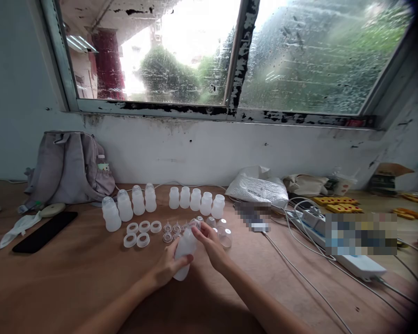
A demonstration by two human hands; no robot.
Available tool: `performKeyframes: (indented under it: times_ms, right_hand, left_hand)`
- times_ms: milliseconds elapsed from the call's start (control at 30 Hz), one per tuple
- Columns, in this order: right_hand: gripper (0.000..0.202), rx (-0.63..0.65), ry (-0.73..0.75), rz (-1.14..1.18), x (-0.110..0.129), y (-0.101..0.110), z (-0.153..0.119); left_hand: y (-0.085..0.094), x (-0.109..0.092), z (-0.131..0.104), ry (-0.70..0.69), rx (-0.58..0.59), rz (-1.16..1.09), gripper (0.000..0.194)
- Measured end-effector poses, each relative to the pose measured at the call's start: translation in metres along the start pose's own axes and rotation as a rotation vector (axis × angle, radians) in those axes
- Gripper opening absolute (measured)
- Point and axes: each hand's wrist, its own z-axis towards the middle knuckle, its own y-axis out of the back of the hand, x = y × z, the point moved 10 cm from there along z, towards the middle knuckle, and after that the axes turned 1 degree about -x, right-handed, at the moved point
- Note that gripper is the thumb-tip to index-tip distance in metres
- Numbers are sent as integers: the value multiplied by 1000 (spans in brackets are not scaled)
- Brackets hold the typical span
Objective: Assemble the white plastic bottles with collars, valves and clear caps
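Note:
A frosted baby bottle (186,243) is tilted in front of me, its top leaning away to the right. My left hand (170,263) is wrapped around its body. With the thumb and fingers of my right hand (208,240), I pinch the top of the bottle; the small part there is partly hidden. Beyond my hands lie white screw rings (142,240), clear bottle nipples (167,234) and clear dome caps (225,238). Several capped bottles (125,206) stand behind on the left, and several bottles without caps (195,200) stand in a row further right.
A grey backpack (68,167) leans on the wall at left, with a black flat object (45,232) before it. On the right are a plastic-wrapped package (259,188), a white power strip (360,264), cables, and yellow parts (337,204).

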Motion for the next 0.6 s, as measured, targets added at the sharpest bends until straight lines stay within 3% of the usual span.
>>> performKeyframes:
  times_ms: [167,300,467,600]
  right_hand:
    - [23,-47,-65,136,-2,7,3]
    - [22,28,-138,286,-4,-1,1]
    - [31,113,-177,432,0,-9,1]
    - [30,110,-161,505,3,-7,3]
  left_hand:
    - [-21,13,-1,215,137,-399,33]
    - [-35,20,-10,369,245,-678,38]
    - [-51,11,-13,370,449,-1046,54]
    - [-54,11,-12,354,534,-1133,56]
